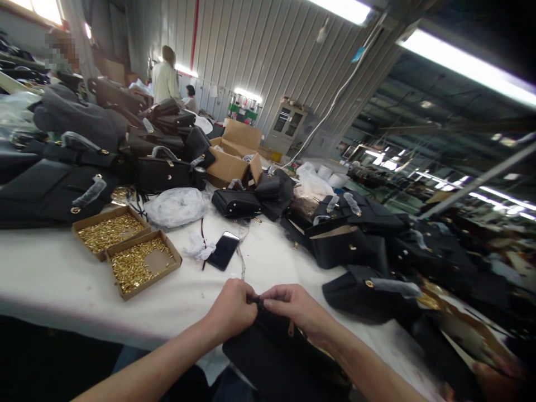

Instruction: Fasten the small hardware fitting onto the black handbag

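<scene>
A black handbag [288, 357] lies at the table's near edge, partly over my lap, with a gold zipper pull [291, 328] showing on it. My left hand [234, 307] is closed on the bag's top corner, fingers curled. Close beside it, my right hand [293, 307] pinches the same corner between thumb and fingertips. The fingertips of both hands nearly meet there; any small part between them is too small to make out. Two shallow cardboard boxes of small gold metal pieces, a near one [136, 271] and a farther one [106, 229], stand to the left of my hands.
A dark phone [224, 250] lies on the white tabletop [276, 251] beyond my hands. Black handbags [347, 245] crowd the right side, more [50, 184] the left. An open carton [230, 162] stands behind. Another person's hand [494, 379] shows at lower right. People are in the background.
</scene>
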`<state>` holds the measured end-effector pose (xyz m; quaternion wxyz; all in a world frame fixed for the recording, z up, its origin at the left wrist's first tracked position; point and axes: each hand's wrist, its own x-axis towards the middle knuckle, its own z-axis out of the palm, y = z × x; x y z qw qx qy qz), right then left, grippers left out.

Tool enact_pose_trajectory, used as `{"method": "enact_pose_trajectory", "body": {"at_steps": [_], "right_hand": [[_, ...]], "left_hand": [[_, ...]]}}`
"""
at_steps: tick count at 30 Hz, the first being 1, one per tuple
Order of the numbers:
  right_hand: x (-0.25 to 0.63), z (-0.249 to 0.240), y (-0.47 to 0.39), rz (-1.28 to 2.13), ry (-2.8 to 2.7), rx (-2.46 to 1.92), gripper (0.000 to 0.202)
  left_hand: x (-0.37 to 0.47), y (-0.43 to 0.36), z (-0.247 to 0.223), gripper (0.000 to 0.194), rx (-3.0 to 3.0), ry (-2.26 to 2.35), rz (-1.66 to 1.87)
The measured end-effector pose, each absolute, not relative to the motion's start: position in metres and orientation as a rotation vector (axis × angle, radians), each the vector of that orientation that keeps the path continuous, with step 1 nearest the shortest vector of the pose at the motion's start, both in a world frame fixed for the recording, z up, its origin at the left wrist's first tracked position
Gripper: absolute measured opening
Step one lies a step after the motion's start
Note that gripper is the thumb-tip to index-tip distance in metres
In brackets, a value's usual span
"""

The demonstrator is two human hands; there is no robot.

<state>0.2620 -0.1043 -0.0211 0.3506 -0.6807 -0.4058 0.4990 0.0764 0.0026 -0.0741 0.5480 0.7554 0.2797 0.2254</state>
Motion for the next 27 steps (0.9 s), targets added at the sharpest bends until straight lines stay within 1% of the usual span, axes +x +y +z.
{"method": "enact_pose_trajectory", "body": {"at_steps": [8,13,18,27], "right_hand": [[0.255,-0.027,-0.102,1.212,-1.098,-1.752,0.031],[0.243,-0.03,-0.102,1.075,-1.189,-1.763,0.022],[0.236,-0.023,-0.104,0.954,-1.311,-1.826,0.015],[0.232,-0.022,-0.103,1.08,-1.259,-1.771,0.022]], "left_hand": [[0.079,0.017,-0.078,0.014,1.717,0.625,0.422],[0.081,0.024,-0.082,0.013,1.667,0.609,0.331],[0.075,0.026,-0.077,0.012,1.621,0.558,0.266],[0.055,0.031,-0.066,0.02,1.437,0.39,0.093]]}}
